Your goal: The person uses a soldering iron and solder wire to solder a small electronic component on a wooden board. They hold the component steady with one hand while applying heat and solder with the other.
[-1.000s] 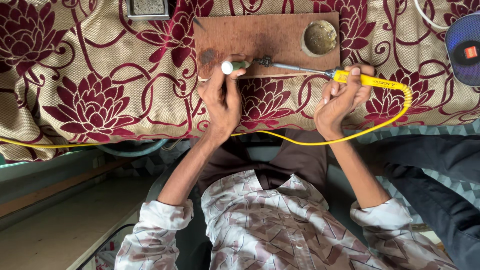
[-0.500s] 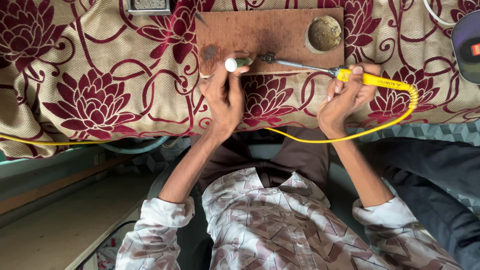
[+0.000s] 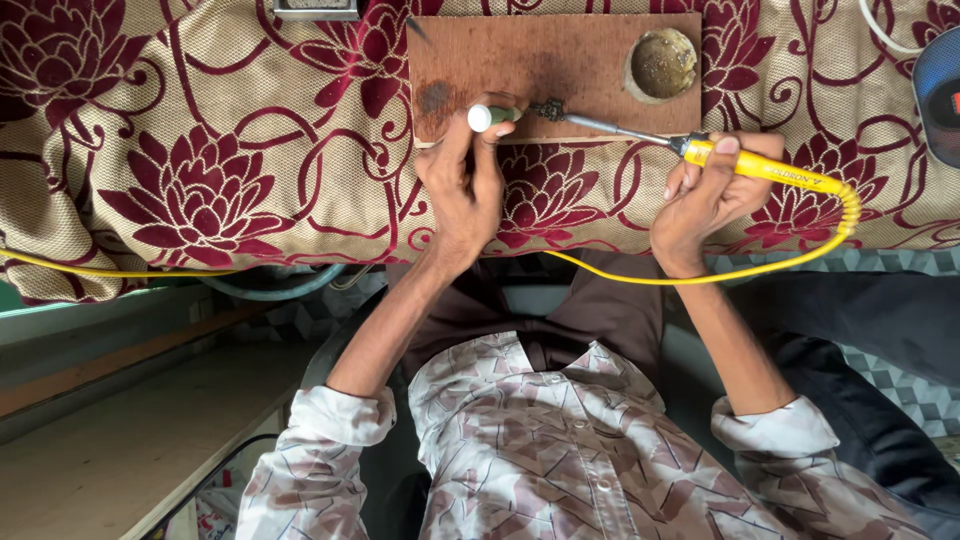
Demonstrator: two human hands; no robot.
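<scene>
My left hand (image 3: 464,185) pinches a small green part with a white cap (image 3: 488,117) at the near edge of a brown wooden board (image 3: 560,60). My right hand (image 3: 712,190) grips the yellow handle of a soldering iron (image 3: 760,165). Its metal shaft runs left, and the tip (image 3: 548,108) meets the end of the small part on the board. A yellow cord (image 3: 800,255) loops from the handle down past my right wrist and away to the left.
A round tin with dull residue (image 3: 661,64) sits in the board's right corner. The board lies on a beige cloth with maroon flowers (image 3: 200,150). A blue device (image 3: 940,90) is at the right edge, a metal object (image 3: 315,10) at the top edge.
The view has shifted slightly, so the board and hands sit a little lower in frame. Both hands keep the same hold, with the iron tip still at the small part.
</scene>
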